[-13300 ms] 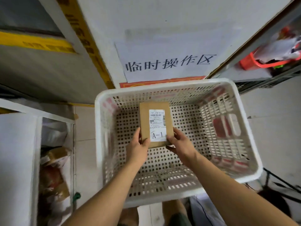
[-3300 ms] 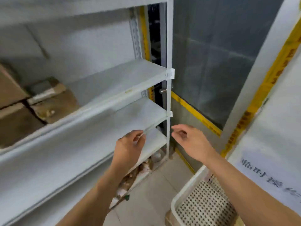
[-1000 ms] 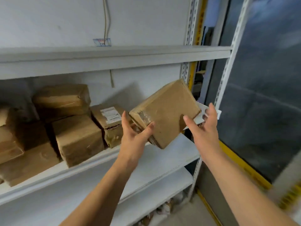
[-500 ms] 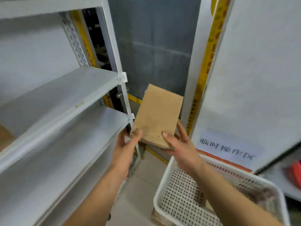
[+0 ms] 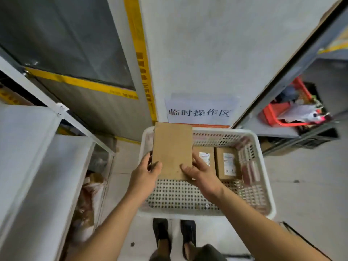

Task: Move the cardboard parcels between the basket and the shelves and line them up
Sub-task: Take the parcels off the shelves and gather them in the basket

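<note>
Both hands share one grip on a plain cardboard parcel (image 5: 172, 150): the left hand (image 5: 146, 176) pinches its lower left corner, thumb on the face and fingers behind the edge, while the right hand (image 5: 200, 174) pinches the lower right corner the same way. The parcel is held face-up over the left part of the white basket (image 5: 263, 166), not yet resting on its perforated floor. Half a second ago the same parcel was held out beside the shelf post with the basket only at the lower right of view; a second ago it was being lifted off the shelf where other brown parcels sat. So the carry from shelf to basket is nearly finished and only the set-down is left. Two labelled parcels (image 5: 228, 162) already lie side by side along the far wall of the basket, one partly hidden by the right hand. The free space to their left looks like the slot for this one, which would extend the row. The white shelves (image 5: 28, 147) stand at the left.
</note>
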